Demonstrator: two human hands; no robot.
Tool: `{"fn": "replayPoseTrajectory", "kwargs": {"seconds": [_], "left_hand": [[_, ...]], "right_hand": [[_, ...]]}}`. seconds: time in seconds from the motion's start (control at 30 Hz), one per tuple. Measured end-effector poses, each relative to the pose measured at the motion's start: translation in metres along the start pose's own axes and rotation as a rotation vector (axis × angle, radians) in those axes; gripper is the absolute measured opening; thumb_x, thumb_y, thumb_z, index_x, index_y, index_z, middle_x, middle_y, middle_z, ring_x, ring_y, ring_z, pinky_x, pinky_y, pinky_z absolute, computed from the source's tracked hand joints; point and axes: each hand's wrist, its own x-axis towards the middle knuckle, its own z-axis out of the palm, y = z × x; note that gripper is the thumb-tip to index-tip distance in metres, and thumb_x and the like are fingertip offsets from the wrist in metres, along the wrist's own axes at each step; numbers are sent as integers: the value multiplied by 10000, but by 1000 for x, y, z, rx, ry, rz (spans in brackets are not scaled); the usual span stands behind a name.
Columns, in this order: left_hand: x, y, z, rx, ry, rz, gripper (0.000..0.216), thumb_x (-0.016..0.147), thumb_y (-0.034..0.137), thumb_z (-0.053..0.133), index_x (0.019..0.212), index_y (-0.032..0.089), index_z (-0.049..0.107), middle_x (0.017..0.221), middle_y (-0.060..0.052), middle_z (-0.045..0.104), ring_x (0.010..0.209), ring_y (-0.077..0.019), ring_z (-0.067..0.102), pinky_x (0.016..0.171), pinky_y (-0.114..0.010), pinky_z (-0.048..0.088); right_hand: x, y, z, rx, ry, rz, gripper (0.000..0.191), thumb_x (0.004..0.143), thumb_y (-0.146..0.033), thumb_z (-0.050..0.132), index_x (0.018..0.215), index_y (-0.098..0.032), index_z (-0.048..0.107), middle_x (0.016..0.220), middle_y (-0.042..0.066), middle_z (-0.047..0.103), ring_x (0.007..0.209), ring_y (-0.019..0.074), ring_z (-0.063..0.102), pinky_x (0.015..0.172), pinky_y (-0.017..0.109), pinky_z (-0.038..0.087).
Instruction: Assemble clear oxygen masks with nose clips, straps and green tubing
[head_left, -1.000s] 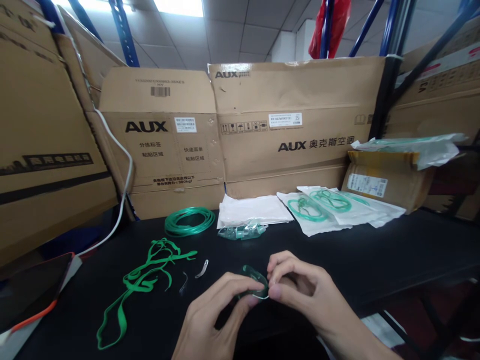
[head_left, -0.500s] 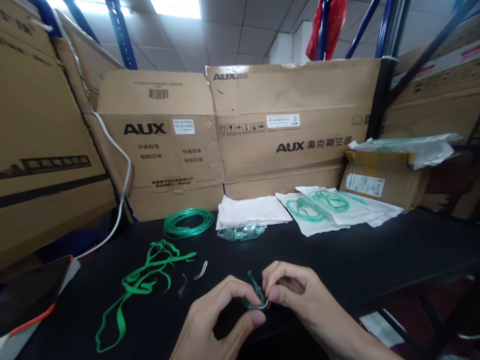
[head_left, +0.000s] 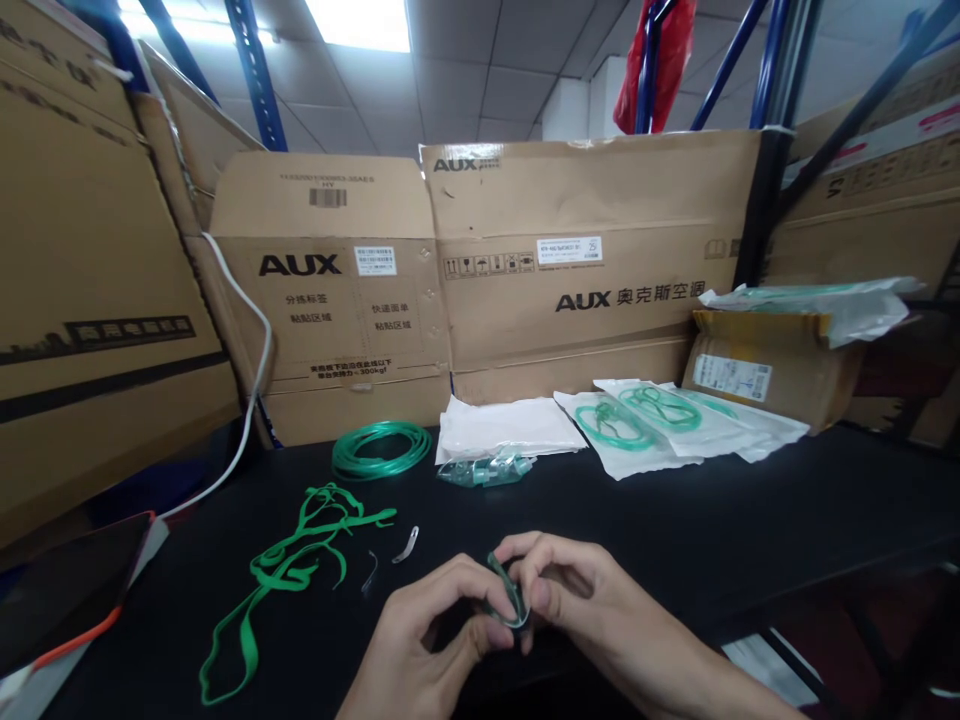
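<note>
Along the far edge of the surface, the left carton [head_left: 330,320] bears a bold black "AUX" [head_left: 299,265]. Below it are two blocks of Chinese, "分拣标签 粘贴区域" and "快递面单 粘贴区域", and a lower line ends in "300kgf". Its barcode [head_left: 328,197] and white label [head_left: 375,261] are too small to read. The right carton [head_left: 637,200] shows a small "AUX" at its top left and a large "AUX 奥克斯空调" [head_left: 630,297] across its face. Its shipping label [head_left: 568,250] ends in what looks like "25", beside a row of handling symbols [head_left: 487,266]. The label on the small brown box [head_left: 731,377] at the far right cannot be read.
</note>
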Motion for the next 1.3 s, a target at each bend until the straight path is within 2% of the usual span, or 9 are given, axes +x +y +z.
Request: {"fn": "replayPoseTrajectory", "kwargs": {"seconds": [0.13,0.3,0.43,0.7,0.8,0.9,0.97,1.07,1.3], "left_hand": [[0,-2,-5,62,22,73,153,993,308,649,861,249,699,808,18,695,703,-128,654,665,-188,496],[1,-9,-8,239,57,200,137,986,175,627,894,262,678,791,42,680,685,-106,624,656,-163,468],[-1,-9,-7,194,21,215,155,1015,187,583,896,263,648,811,46,673,703,-104,634,666,-168,470],[-1,1,-3,255,25,139,93,971,292,676,896,237,671,834,17,694,765,-143,659,734,-214,486],[0,-2,-2,200,52,136,143,989,287,651,864,233,695,829,10,707,780,-145,669,765,-221,486],[-1,-3,-1,29,58,98,193,959,375,698,842,221,706,836,-9,706,803,-171,680,782,-247,509],[-1,-3,0,-71,70,62,226,927,410,733,820,213,704,834,-16,693,804,-180,677,772,-253,522],[-1,-3,3,-107,76,25,208,921,373,735,799,206,708,836,-22,698,809,-178,681,770,-244,531],[3,-9,4,-110,106,-64,107,899,294,732,837,218,776,838,-16,729,824,-171,700,776,-215,550]], "right_hand": [[4,1,4,89,-41,-6,246,830,-408,854,816,-185,752,1186,56,624,825,126,637,719,243,536],[7,6,7,124,13,-23,250,835,-412,851,796,-180,767,1111,62,638,821,127,619,687,227,514],[5,9,6,146,1,-7,262,809,-418,871,784,-176,773,1132,72,624,847,148,626,678,241,521],[3,9,10,-12,105,-43,342,828,-486,833,779,-175,700,1090,60,615,791,145,610,648,253,503],[2,7,10,-111,125,-59,348,848,-533,797,911,-210,686,956,25,616,740,137,574,631,251,483],[-1,1,7,-245,118,-33,410,865,-557,766,1129,-258,674,1000,36,621,910,197,598,738,288,499],[-4,-4,5,-319,72,23,427,877,-564,745,1181,-274,671,1094,58,627,1060,249,589,829,331,498],[-7,-9,3,-327,-2,68,417,884,-565,729,1170,-268,665,1082,57,644,1083,261,591,866,352,486],[-2,-3,5,-213,96,30,380,750,-400,901,953,-205,646,907,-9,623,872,155,557,737,236,461]]}}
